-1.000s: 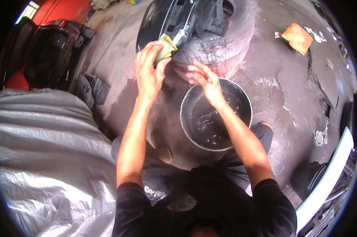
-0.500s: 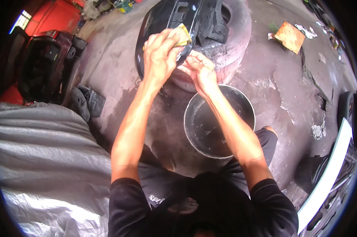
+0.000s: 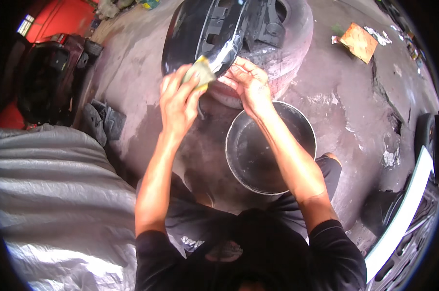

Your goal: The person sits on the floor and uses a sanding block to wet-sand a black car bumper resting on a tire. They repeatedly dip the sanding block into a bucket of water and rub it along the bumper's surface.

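A glossy black car part (image 3: 180, 46), likely a bumper, rests on an upright-facing worn tyre (image 3: 302, 36) in front of me. Its lower end is wet and shiny. My left hand (image 3: 176, 104) grips a folded yellowish pad (image 3: 200, 75), perhaps a sponge or sanding sheet, at the part's lower left edge. Whether the pad touches the surface I cannot tell. At the right of that lower end, my right hand (image 3: 253, 89) has its fingers bent round the black edge; the fingertips are partly hidden.
Below my right forearm stands a round dark basin (image 3: 243, 160). A silver-grey cover (image 3: 59, 179) drapes over something at left, near dark plastic pieces (image 3: 110, 121). An orange-brown cardboard piece (image 3: 359, 42) lies far right. A long white strip (image 3: 399, 218) and car parts line the right side.
My left hand has drawn the pad down and to the left, off the middle of the part's lower end. The right hand stays almost where it was.
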Tool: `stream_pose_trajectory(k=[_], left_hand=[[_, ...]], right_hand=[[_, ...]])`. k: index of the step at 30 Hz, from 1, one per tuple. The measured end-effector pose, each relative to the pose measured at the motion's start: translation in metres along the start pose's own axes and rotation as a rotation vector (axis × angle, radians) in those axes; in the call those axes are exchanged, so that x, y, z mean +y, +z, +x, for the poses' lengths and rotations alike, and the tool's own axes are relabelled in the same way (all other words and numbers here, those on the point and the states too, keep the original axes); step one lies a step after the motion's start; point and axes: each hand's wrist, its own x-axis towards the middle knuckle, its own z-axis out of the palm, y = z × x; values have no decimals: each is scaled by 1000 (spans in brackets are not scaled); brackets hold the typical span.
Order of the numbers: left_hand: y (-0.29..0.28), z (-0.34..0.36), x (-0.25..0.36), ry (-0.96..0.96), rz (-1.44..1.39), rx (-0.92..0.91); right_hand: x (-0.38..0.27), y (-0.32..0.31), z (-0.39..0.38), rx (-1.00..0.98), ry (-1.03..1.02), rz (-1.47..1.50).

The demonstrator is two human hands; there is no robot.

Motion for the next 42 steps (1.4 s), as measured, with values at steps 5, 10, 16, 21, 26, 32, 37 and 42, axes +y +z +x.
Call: stream_pose_trajectory(k=[5,10,16,21,26,32,37,42], left_hand=[[11,49,7,78,-5,2],[4,10,-2,-6,-32,5],[13,47,9,60,-3,-1],[12,20,6,4,-43,29],[10,27,8,65,3,54],[9,17,11,-8,-20,19],[9,25,11,2,-7,32],[15,54,13,10,-49,21]], right_hand=[[6,8,0,48,-30,-30],[-3,0,0,-6,-14,-27],[8,5,0,47,-23,-58],[-1,1,-2,51,-4,-37],[5,12,-2,91,-47,-74],[2,4,-1,86,-5,-109],[3,16,-3,123,-53,-105],[0,8,-2,100,-37,-131]])
